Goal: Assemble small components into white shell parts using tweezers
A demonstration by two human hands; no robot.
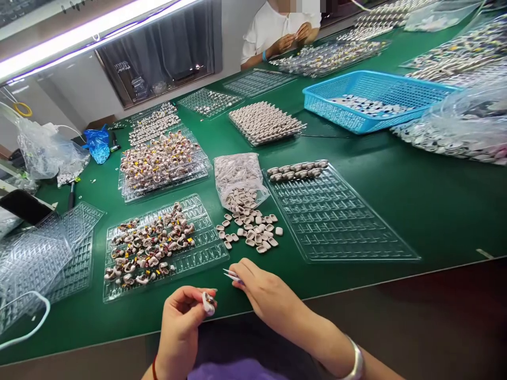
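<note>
My left hand (182, 327) pinches a small pale earbud shell (208, 304) with dark and coppery parts showing inside it. My right hand (263, 287) is closed around white-tipped tweezers (231, 274), whose points face left, apart from the shell. Just beyond my left hand lies a clear tray (209, 248) bearing many similar open earbud shells (152, 245) with yellow and dark bits. Above my right hand, loose beige caps (257, 232) spill from a plastic bag (240, 171). To their right, a clear slotted tray (336, 227) carries rows of beige assembled pieces (298, 170) at its far end.
Stacked trays of earbud parts (158, 161) and a full tray of beige pieces (265, 121) stand farther back. A blue basket (372, 124) holds white pieces at right. Empty trays (71, 253) lie left. Across the green table (396, 200) sits another person (265, 31).
</note>
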